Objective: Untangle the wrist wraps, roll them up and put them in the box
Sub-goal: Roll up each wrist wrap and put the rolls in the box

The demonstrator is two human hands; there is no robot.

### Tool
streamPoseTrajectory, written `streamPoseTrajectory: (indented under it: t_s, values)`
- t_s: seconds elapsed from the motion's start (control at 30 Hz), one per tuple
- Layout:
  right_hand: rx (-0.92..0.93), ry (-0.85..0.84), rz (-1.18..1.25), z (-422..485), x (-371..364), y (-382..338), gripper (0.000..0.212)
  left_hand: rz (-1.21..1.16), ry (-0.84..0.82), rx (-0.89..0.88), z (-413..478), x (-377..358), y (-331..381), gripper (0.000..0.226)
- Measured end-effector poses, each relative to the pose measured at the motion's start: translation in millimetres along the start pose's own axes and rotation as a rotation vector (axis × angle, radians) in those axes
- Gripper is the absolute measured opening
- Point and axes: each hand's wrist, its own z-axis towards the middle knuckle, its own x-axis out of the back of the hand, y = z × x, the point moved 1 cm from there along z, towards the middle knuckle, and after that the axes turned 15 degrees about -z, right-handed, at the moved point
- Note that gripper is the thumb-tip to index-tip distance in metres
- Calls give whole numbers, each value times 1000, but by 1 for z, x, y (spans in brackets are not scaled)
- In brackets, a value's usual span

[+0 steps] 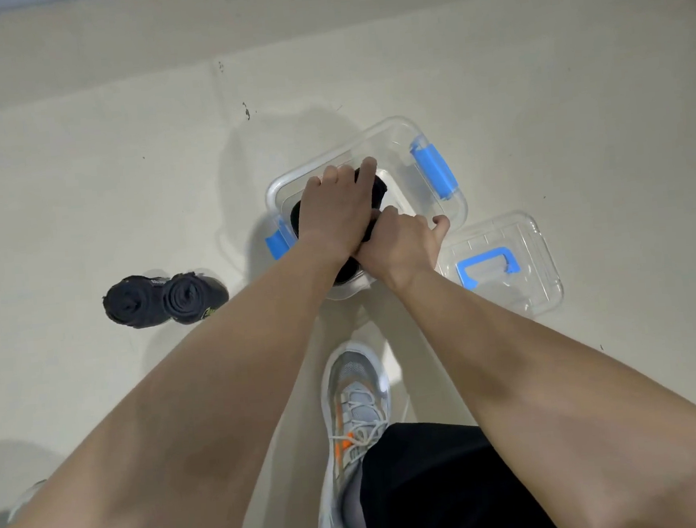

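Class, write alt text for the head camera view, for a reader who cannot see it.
Seen from above, a left hand and right hand hold black wraps inside a clear box on a pale floor. Two rolled wraps lie left of it; its lid lies to the right.

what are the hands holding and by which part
Black wrist wraps inside the box: left hand curls over the top of the roll, right hand pinches its near edge.
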Motion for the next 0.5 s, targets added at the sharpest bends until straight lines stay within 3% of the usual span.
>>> streamPoseTrajectory:
  t_s: [0.17, 0.37, 0.5]
  values:
    - [-10, -27, 15, -6, 6, 1, 22, -132, -44, 44, -10, 16, -3, 34]
    - [-48, 73, 79, -30, 28, -9, 26, -269, 97, 58, -50, 50, -22, 34]
    - [19, 161, 142, -55, 40, -29, 26, -255, 118, 173, -94, 75, -56, 29]
